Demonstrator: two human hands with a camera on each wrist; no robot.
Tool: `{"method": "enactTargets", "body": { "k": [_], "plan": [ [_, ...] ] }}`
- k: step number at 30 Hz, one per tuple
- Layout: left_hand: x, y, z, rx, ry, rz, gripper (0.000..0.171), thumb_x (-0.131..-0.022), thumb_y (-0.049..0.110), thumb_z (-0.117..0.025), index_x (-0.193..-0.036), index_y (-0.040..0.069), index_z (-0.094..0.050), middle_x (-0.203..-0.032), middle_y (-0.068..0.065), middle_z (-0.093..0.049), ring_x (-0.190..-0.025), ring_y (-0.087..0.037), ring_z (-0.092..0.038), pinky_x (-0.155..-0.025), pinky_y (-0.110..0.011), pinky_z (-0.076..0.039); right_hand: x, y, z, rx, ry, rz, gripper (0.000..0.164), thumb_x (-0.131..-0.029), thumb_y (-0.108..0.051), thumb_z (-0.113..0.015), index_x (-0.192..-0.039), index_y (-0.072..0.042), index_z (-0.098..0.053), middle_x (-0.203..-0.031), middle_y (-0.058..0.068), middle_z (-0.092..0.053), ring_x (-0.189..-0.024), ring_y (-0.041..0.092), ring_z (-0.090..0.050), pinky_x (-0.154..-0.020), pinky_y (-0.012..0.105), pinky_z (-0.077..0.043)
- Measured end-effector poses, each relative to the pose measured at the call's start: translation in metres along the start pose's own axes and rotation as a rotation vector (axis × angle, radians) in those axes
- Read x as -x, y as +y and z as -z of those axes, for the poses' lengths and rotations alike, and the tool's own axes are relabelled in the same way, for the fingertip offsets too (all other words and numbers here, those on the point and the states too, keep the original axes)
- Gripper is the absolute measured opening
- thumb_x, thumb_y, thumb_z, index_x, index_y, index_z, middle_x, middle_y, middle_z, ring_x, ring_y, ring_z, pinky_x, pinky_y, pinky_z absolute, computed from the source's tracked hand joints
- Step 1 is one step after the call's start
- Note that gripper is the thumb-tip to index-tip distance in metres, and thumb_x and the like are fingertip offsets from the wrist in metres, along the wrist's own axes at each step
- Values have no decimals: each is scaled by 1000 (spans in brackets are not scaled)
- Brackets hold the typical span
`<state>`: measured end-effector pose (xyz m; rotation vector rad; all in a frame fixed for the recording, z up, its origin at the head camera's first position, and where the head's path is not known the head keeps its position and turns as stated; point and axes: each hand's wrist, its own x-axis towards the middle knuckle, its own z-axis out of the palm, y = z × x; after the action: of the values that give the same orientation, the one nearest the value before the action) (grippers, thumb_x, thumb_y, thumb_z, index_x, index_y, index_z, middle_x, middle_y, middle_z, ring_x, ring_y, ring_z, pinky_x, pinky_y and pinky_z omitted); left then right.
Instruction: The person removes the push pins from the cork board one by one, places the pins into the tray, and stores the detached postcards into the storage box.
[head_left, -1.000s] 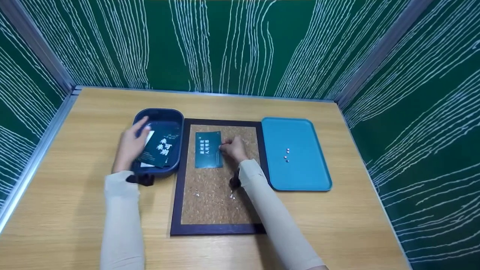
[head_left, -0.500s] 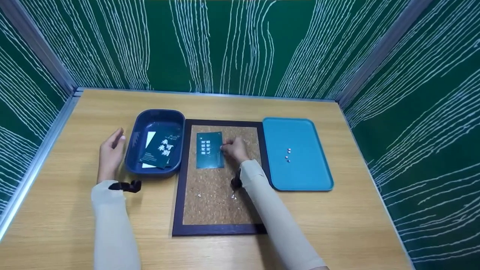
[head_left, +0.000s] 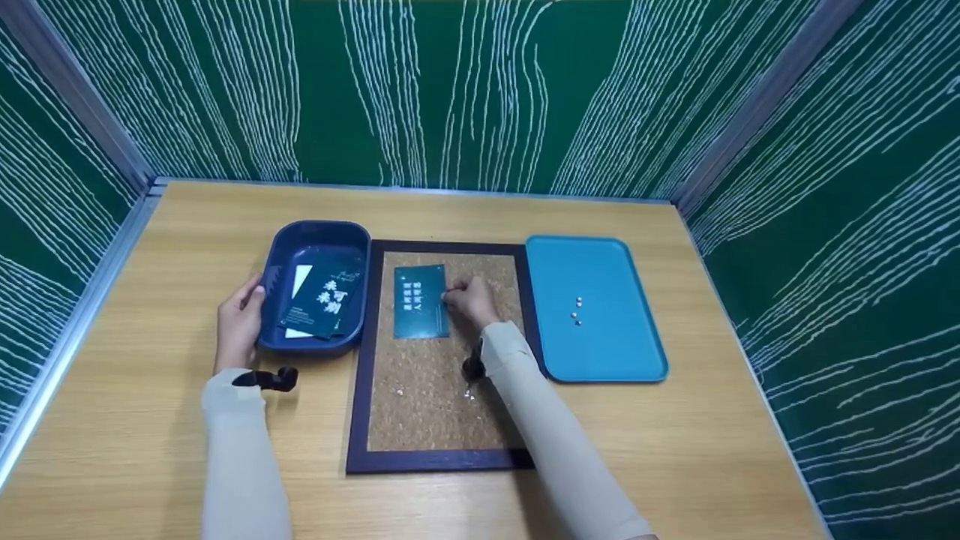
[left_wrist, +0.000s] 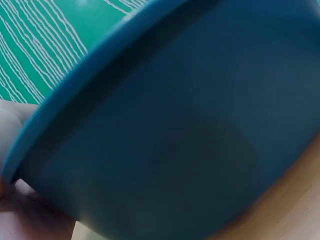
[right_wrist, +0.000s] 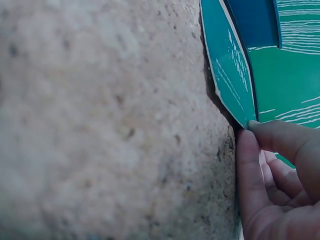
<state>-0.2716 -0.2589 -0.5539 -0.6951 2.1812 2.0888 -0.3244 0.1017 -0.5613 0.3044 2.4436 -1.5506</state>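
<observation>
A dark green card [head_left: 420, 300] with white characters lies on the upper part of the cork board [head_left: 420, 420]. My right hand [head_left: 474, 300] pinches the card's right edge between thumb and finger; in the right wrist view the card's end [right_wrist: 240, 110] is lifted slightly off the cork. At the left, my left hand [head_left: 238, 322] grips the near-left rim of a dark blue bin [head_left: 315, 232]. In the left wrist view the bin's wall [left_wrist: 165, 125] fills most of the picture, with part of the hand behind its rim. Several more cards [head_left: 322, 304] lie inside the bin.
To the board's right stands a turquoise tray [head_left: 607, 345] holding several small pins [head_left: 577, 315]. Small clear bits [head_left: 469, 394] lie low on the cork. Green walls with white lines [head_left: 465, 90] enclose the wooden table [head_left: 150, 420].
My left hand has moved from above the bin out to its left side, then back onto its rim. The right hand stays at the card's edge, practically unmoved.
</observation>
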Motion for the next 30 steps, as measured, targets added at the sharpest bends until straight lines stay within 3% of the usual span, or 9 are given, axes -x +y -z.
{"method": "enactTargets", "body": {
  "k": [14, 24, 30],
  "plan": [
    [2, -4, -1, 53, 49, 5, 44, -104, 28, -39, -147, 22, -38, -157, 6, -26, -148, -10, -16, -120, -27, -19, 3, 2, -1, -21, -11, -32, 5, -89, -7, -65, -89, -7, -69, -83, 6, -67, -74, 17, -62, -63, 25, -51],
    [2, -6, -1, 34, 58, -21, 43, -104, 27, -40, -146, 22, -40, -157, 2, -28, -147, -12, -19, -120, -28, -20, 1, 3, 1, -108, -9, -49, 18, -87, -7, -68, -103, -1, -71, -101, 15, -71, -80, 16, -68, -71, 26, -58],
    [2, -2, -4, 61, 47, -4, 43, -104, 28, -40, -146, 23, -40, -157, 4, -27, -148, -11, -17, -121, -28, -19, -2, 3, 6, -176, -30, -84, 17, -87, -6, -68, -103, -1, -70, -101, 14, -70, -79, 14, -66, -71, 25, -58]
  ]
}}
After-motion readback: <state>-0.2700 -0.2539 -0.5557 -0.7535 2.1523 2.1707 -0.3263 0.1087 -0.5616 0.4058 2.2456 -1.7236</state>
